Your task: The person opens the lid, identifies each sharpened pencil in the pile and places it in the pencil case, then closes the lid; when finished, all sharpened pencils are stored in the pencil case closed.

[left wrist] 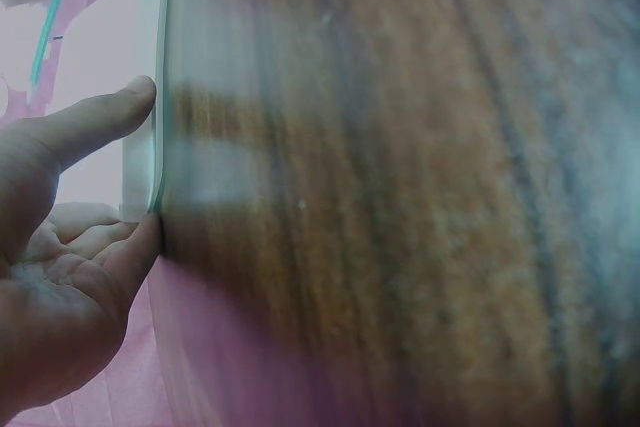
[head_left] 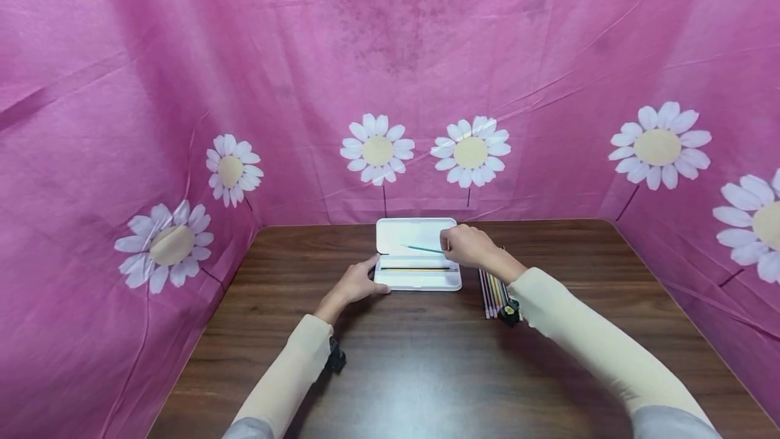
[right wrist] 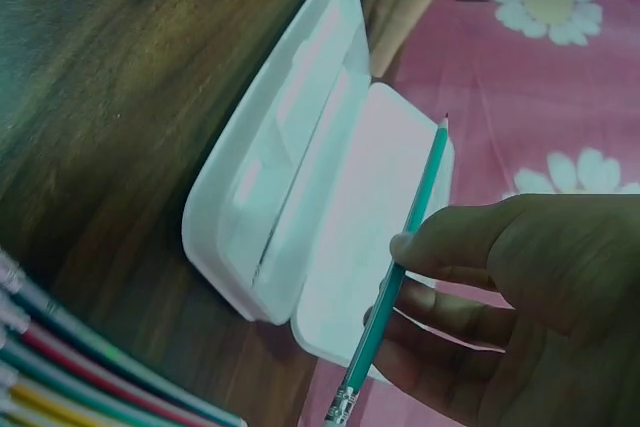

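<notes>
A white pencil case (head_left: pixel 426 282) lies with its lid (head_left: pixel 405 232) raised at the back of the table. My left hand (head_left: pixel 356 283) holds its left end, thumb at the front edge and fingers round the side. Over the case, my right hand (head_left: pixel 470 246) pinches a green pencil (right wrist: pixel 418 212) between thumb and fingers. The pencil's sharpened tip points left, its metal eraser band (right wrist: pixel 342 405) at the other end. Inside the tray, a yellow-and-dark pencil (head_left: pixel 420 269) lies lengthwise.
To the right of the case, a row of several coloured pencils (head_left: pixel 492 293) lies on the wooden table (head_left: pixel 396 358), partly under my right wrist. Pink cloth (head_left: pixel 305 87) with daisies hangs around the table's back and sides. A small dark camera is on each wrist.
</notes>
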### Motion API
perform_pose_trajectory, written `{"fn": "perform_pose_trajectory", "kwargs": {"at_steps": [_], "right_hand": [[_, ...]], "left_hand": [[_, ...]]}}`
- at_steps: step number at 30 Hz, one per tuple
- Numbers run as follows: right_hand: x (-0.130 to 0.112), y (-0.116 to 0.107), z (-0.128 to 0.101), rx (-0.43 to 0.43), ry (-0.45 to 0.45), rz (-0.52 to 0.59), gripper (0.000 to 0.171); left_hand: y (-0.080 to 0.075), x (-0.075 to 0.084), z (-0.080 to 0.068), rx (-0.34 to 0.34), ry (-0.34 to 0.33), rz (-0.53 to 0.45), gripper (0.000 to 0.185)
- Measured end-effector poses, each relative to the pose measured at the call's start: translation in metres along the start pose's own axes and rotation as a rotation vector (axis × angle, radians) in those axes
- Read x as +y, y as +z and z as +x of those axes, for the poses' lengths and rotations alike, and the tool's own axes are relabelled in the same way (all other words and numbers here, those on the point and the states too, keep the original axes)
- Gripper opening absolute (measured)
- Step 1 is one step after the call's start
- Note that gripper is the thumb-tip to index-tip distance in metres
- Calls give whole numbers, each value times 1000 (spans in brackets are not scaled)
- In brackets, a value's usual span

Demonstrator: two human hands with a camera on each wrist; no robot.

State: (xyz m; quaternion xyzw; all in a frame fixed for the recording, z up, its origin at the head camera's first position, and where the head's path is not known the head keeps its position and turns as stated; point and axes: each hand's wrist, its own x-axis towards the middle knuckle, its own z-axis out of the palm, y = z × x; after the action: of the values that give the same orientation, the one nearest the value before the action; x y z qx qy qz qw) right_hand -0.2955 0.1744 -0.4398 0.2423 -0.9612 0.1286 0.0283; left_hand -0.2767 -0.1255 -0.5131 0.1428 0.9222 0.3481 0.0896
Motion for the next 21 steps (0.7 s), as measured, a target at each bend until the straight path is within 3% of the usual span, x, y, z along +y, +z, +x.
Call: {"fn": "perform_pose_trajectory", "kwargs": {"at_steps": [10, 21], "right_hand": [[-19, 18, 26, -46, -48, -10, 15], [-27, 49, 35, -52, -15, -27, 14]], "left_hand": [[-4, 2, -1, 8, -8, -1, 98], [-2, 2, -1, 1, 4, -5, 94]]}}
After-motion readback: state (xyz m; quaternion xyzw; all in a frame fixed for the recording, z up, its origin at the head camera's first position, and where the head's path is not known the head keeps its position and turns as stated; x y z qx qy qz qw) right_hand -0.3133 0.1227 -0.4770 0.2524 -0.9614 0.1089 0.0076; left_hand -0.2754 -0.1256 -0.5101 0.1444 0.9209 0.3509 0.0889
